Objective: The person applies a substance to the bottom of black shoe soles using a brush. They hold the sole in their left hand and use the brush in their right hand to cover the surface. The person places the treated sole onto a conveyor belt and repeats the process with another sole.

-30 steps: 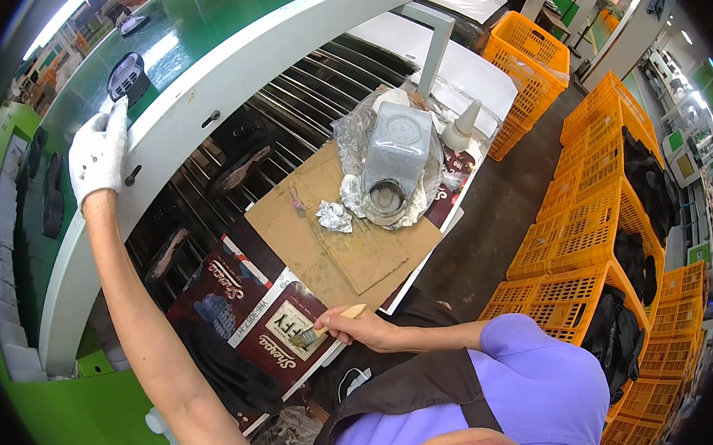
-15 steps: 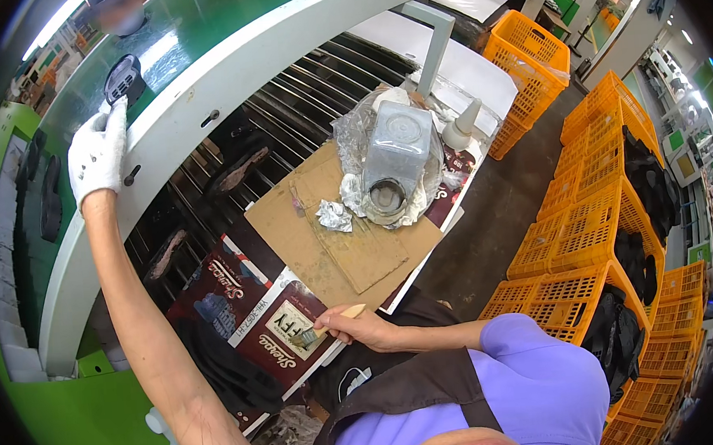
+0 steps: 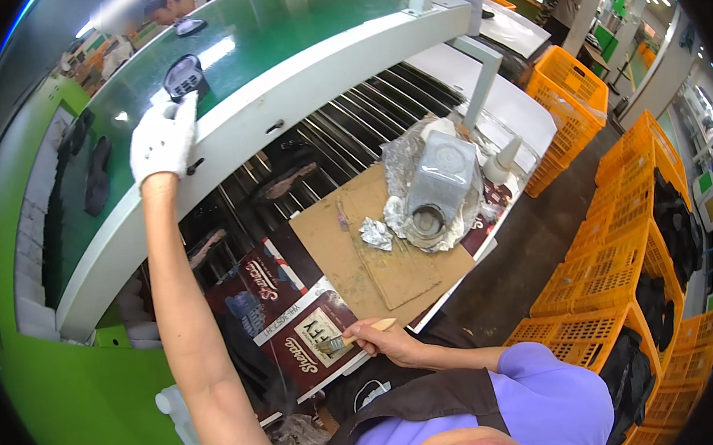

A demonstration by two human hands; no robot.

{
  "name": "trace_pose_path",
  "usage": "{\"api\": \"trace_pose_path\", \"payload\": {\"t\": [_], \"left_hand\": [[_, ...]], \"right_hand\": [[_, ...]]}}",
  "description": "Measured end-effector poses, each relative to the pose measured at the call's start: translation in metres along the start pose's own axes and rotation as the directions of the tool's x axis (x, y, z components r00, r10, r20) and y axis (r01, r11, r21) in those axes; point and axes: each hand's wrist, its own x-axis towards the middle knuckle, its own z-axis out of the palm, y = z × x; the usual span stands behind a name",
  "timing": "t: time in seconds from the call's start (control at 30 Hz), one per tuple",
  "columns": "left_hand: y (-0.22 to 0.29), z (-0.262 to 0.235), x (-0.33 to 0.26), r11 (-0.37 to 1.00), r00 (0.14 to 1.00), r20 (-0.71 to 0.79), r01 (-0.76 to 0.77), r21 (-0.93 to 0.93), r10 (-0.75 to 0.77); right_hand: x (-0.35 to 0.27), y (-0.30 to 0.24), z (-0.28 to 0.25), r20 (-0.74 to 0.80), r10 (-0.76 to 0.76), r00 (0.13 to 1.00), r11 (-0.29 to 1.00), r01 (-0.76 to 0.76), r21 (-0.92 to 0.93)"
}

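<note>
My left hand (image 3: 164, 139), in a white glove, reaches over the pale rail. Its fingertips pinch the near end of a black shoe sole (image 3: 184, 76) above the green conveyor belt (image 3: 276, 21). Bare-skinned, my right hand (image 3: 388, 342) grips a flat paintbrush (image 3: 346, 340) by its wooden handle, bristles pointing left over a printed maroon carton sheet (image 3: 307, 350). Beyond that hand lies a stained cardboard sheet (image 3: 342, 252). On it are a crumpled white wad (image 3: 375, 234) and a clear plastic container (image 3: 444, 171) tipped on its side, wrapped in plastic film.
The pale curved rail (image 3: 345, 54) crosses between me and the belt. Dark metal rollers (image 3: 350, 124) carry dark soles under it. A white squeeze bottle (image 3: 503, 161) stands near the container. Orange crates (image 3: 579, 273) with black items line the right. Another person (image 3: 180, 3) is across the belt.
The whole view has shifted, so the scene sits further right. The sole stays at my left fingertips and the brush stays in my right hand. A second sole now shows further along the belt.
</note>
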Motion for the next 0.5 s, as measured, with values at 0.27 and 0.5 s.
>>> {"api": "trace_pose_path", "payload": {"t": [0.27, 0.5], "left_hand": [[-0.006, 0.004, 0.003, 0.995, 0.995, 0.079, 0.067, -0.08, -0.061], [0.0, -0.01, 0.001, 0.99, 0.979, 0.155, 0.137, -0.039, -0.129]], "right_hand": [[-0.008, -0.006, 0.006, -0.026, 0.003, 1.0, 1.0, -0.003, -0.002], [-0.016, -0.006, 0.01, -0.029, -0.003, 1.0, 0.999, 0.002, -0.033]]}}
